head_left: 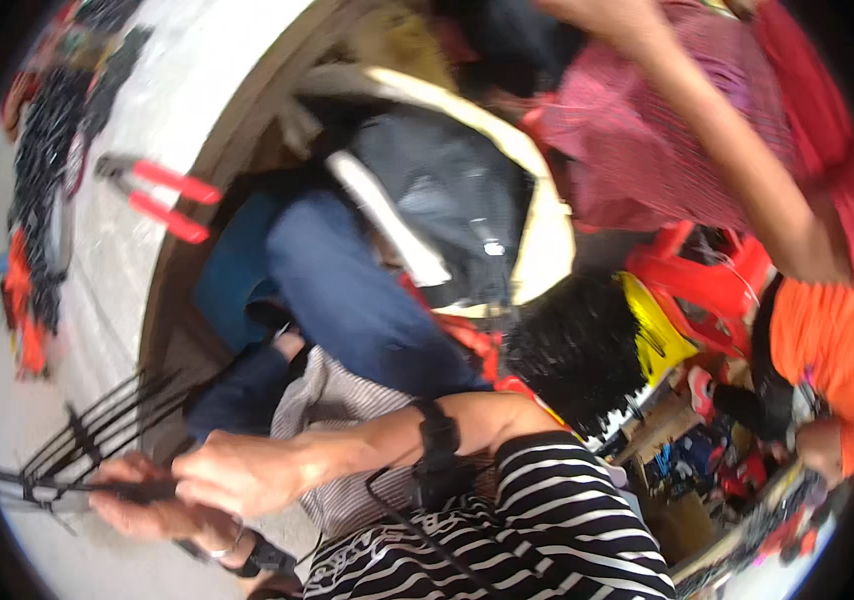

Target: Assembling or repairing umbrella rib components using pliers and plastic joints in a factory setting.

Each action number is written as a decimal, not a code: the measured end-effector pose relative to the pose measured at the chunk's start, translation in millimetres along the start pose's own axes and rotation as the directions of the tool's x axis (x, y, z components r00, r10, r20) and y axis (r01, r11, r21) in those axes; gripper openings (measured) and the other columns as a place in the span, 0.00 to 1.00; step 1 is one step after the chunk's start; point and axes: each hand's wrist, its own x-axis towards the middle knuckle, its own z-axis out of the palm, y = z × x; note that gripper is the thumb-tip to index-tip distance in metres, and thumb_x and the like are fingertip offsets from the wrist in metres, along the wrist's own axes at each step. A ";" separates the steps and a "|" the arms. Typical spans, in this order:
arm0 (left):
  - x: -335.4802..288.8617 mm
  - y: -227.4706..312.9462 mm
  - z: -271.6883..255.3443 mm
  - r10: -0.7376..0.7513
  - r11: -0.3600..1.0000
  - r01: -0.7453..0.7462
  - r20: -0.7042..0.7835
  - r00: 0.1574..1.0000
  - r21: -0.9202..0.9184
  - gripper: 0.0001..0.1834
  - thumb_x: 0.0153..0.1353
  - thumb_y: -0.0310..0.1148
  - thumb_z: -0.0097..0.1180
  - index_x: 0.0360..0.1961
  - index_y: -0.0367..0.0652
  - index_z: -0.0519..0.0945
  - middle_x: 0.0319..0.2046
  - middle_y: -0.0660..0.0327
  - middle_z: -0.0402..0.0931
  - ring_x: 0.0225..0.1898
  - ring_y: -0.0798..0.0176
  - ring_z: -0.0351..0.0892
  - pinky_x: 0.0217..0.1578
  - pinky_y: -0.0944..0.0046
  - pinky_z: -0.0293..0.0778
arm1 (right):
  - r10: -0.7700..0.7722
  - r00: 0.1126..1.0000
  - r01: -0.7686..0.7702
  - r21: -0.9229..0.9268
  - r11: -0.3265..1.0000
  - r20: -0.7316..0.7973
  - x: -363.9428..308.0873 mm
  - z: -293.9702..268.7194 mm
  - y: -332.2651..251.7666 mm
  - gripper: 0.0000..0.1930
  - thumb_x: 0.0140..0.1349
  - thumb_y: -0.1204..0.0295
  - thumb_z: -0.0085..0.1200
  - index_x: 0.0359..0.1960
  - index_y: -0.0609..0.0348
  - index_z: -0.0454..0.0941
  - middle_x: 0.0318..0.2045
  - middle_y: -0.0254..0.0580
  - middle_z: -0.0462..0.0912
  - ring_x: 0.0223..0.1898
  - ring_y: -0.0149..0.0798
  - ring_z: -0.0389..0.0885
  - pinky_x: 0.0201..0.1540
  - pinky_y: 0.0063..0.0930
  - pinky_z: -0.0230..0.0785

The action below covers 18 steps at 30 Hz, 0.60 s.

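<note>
My left hand (147, 508), with a bracelet at its wrist, is closed around a bundle of thin black strips (82, 455) at the lower left. The strips fan out away from the fingers over the table's edge; their exact kind is blurred. Right against it, my right hand (242, 473) has its fingers pinched on the near end of the same strips. The fingertips are partly smeared by motion. Beyond the hands, cutting pliers with red handles (172, 195) lie with jaws apart on the white table (132, 290).
A heap of black strips (42, 180) and orange pieces (22, 310) lie along the table's far left. An open sack with black contents (447, 175) stands ahead. Right of it are a black bundle (572, 345) and a red plastic stool (707, 280). Another person's arm (717, 120) reaches across upper right.
</note>
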 end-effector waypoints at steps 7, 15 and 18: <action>2.2 2.2 -27.3 0.280 0.835 0.008 0.438 0.854 -0.550 0.12 0.63 0.39 0.53 0.39 0.41 0.78 0.26 0.57 0.75 0.27 0.58 0.71 0.36 0.57 0.70 | -0.357 0.930 0.304 -0.367 0.879 -0.084 -23.8 26.8 -9.2 0.15 0.59 0.70 0.44 0.18 0.68 0.70 0.17 0.59 0.74 0.21 0.60 0.75 0.22 0.44 0.65; 2.2 7.0 6.5 0.311 0.854 -0.052 0.429 0.848 -0.517 0.12 0.64 0.39 0.52 0.36 0.40 0.78 0.22 0.59 0.73 0.23 0.60 0.69 0.30 0.60 0.68 | -0.593 0.804 0.452 -0.610 0.651 -0.036 -31.5 19.4 -41.6 0.13 0.66 0.68 0.45 0.25 0.63 0.70 0.18 0.54 0.72 0.23 0.54 0.75 0.22 0.40 0.65; 7.1 -1.1 -1.1 0.293 0.890 -0.105 0.379 0.878 -0.443 0.12 0.64 0.39 0.52 0.35 0.40 0.78 0.21 0.60 0.73 0.22 0.61 0.69 0.28 0.61 0.68 | -0.498 0.862 0.383 -0.522 0.763 -0.096 -29.1 27.2 -39.6 0.13 0.66 0.68 0.45 0.26 0.63 0.71 0.21 0.54 0.75 0.25 0.55 0.76 0.23 0.42 0.66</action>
